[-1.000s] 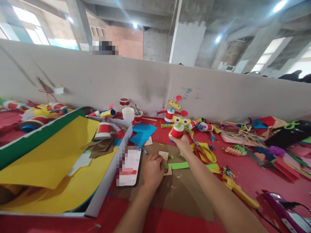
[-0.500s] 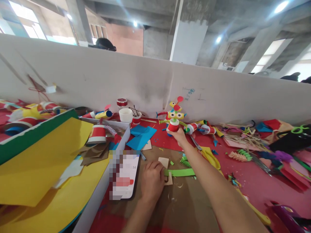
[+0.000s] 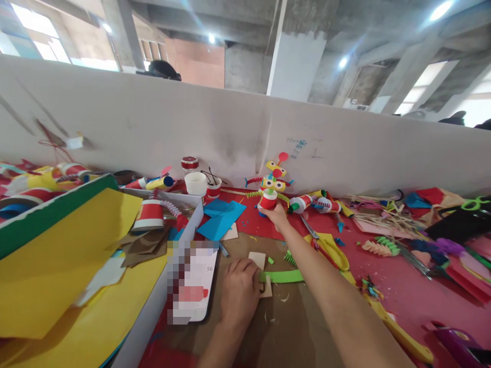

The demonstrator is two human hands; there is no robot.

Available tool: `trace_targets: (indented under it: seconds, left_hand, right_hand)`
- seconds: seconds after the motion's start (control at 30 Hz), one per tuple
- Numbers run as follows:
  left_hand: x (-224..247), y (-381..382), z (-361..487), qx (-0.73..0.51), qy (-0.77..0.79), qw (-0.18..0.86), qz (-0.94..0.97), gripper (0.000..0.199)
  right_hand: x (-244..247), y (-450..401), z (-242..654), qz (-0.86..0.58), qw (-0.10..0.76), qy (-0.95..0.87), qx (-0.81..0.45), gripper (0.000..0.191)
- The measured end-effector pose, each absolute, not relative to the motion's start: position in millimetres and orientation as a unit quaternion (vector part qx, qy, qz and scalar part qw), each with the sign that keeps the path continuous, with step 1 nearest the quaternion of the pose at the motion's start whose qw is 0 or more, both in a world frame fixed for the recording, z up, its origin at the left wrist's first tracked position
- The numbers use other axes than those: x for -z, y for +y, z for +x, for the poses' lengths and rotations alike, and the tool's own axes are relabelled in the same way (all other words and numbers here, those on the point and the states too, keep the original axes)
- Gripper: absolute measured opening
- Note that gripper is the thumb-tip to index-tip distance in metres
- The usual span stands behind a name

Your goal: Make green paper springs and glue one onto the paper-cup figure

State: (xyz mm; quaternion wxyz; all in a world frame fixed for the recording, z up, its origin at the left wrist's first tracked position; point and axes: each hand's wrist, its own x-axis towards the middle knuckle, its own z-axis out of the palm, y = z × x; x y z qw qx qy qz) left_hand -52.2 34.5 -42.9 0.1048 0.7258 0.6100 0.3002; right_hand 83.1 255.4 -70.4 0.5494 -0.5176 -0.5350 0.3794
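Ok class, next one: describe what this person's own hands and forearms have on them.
The left hand and right hand are gloveless. No sleeve, watch or bracelet shows on the left forearm or right forearm. Rings can't be ruled out.

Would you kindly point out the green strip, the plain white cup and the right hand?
Green strip (image 3: 284, 276), head view, middle of visible length.
Plain white cup (image 3: 195, 187), head view, outer side wall.
Right hand (image 3: 279, 216), head view, back of the hand.
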Motion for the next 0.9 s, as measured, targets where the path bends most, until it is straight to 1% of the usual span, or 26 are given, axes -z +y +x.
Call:
trace_targets:
  seconds: [0.27, 0.43, 0.77, 0.9]
  left_hand:
    - [41.0, 34.5, -51.6, -0.296, 0.609, 0.115, 0.726, 0.024]
    - [40.5, 33.5, -51.1, -0.293, 0.608, 0.102, 0.731, 0.025]
    - [40.3, 34.0, -50.2, -0.286, 0.608, 0.086, 0.735, 0.024]
    - [37.9, 33.7, -51.2, -0.288, 0.607, 0.086, 0.736, 0.024]
  right_hand:
    - [64.8, 252.8, 79.5, -0.511, 0.562, -0.531, -0.377, 0.052]
    - [67.3, 256.8, 79.9, -0.509, 0.563, -0.536, -0.370, 0.050]
    - [58.6, 245.3, 85.7, -0.510, 0.552, -0.549, -0.366, 0.060]
    - [57.3, 235.8, 91.8, -0.531, 0.532, -0.557, -0.353, 0.057]
